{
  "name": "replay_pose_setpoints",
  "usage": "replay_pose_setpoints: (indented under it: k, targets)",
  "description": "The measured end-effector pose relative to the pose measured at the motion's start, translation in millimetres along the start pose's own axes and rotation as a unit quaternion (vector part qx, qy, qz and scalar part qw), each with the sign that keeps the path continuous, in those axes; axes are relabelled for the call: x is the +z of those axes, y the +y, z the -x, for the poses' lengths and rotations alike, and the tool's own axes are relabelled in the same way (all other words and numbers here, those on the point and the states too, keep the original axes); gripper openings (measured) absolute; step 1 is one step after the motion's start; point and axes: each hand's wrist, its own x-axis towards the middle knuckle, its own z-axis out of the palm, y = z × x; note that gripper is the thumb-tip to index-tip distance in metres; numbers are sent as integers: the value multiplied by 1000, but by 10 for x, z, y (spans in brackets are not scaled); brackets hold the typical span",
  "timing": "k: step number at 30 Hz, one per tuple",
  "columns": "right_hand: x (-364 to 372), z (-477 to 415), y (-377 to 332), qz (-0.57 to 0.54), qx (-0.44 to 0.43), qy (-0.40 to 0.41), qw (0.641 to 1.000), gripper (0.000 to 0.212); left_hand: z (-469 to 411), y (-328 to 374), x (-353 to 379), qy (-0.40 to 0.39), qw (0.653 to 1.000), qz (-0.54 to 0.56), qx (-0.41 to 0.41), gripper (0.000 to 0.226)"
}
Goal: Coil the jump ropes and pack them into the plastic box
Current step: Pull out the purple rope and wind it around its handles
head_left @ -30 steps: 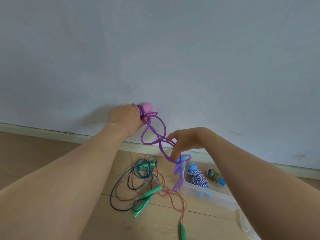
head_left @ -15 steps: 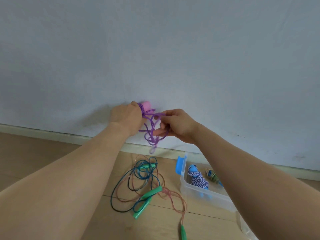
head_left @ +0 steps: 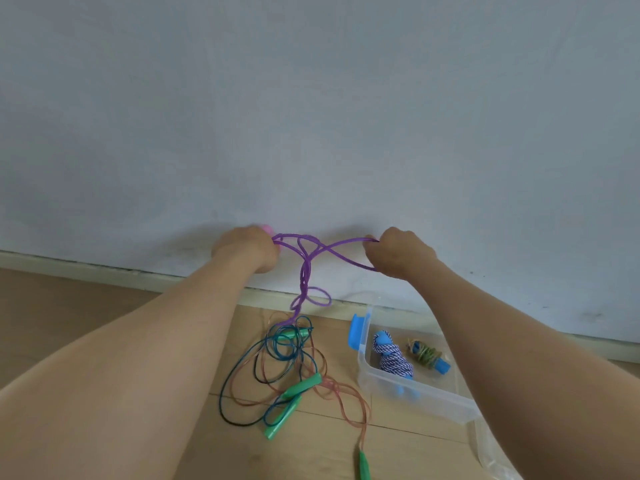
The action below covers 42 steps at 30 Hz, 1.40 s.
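A purple jump rope (head_left: 306, 268) is stretched in the air between my hands, in front of the wall. My left hand (head_left: 247, 249) grips its pink handle (head_left: 266, 229) and several loops. My right hand (head_left: 398, 252) grips a long loop pulled out to the right. A twisted strand hangs from the middle down toward the floor. The clear plastic box (head_left: 415, 389) sits on the floor at lower right, holding a blue-and-white coiled rope (head_left: 393, 356) and a brownish coiled rope (head_left: 427, 355) with blue handles.
Loose on the wooden floor lie a dark teal rope (head_left: 256, 375) and a reddish rope (head_left: 346, 400), tangled, with green handles (head_left: 294, 393). A blue clip (head_left: 356, 330) is on the box's left end. A baseboard (head_left: 104, 268) runs along the grey wall.
My right hand has moved right, away from my left, pulling a purple loop out wide. The bunch that sat between both hands is now stretched, and a strand hangs down.
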Motion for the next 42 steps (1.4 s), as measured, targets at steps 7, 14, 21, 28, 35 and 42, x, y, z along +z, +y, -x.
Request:
replay_pose_setpoints:
  k: [7, 14, 21, 28, 35, 42]
  targets:
    - [-54, 152, -185, -578, -64, -363, 728, 50, 48, 94, -87, -115, 960, 250, -55, 29]
    - [-61, 137, -302, -581, -60, -215, 783, 20, 131, 129, -195, -164, 904, 394, 40, 32]
    - [155, 174, -414, -289, -210, -206, 911, 41, 155, 194, -206, -137, 909, 394, 17, 47]
    - [197, 251, -505, -416, -172, -123, 885, 23, 206, 184, -301, -121, 876, 459, -85, 37]
    - [-127, 197, -406, -747, 42, 69, 659, 4, 248, -96, -347, -108, 820, 522, -208, 12]
    - [-306, 159, 30, -612, 206, 201, 737, 16, 336, -29, -475, -41, 626, 728, -277, 25]
